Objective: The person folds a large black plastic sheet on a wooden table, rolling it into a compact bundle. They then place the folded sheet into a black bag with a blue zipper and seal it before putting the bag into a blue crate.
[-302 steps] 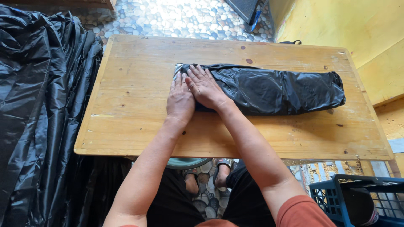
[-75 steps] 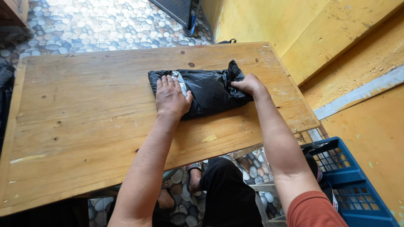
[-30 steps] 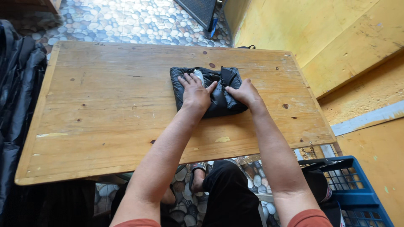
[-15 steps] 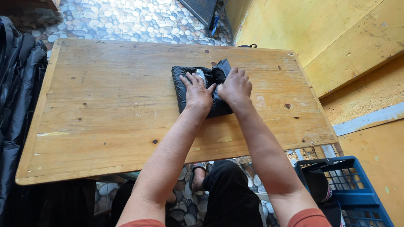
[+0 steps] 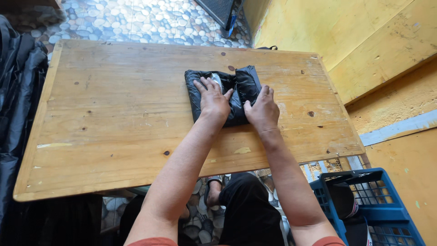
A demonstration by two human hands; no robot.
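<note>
Folded black plastic bag (image 5: 236, 93) lies on the wooden table (image 5: 114, 132), right of its middle and toward the far edge, a compact packet only slightly longer left to right. Well to the left, off the table, hangs a heap of black plastic sheeting (image 5: 18, 114). The left hand (image 5: 213, 98) presses flat on the packet's left half, fingers spread and pointing far. The right hand (image 5: 262, 109) curls over the packet's right near edge, thumb against the plastic; both touch it equally. Near right, a blue crate (image 5: 387, 205) on the floor holds dark items I cannot identify.
</note>
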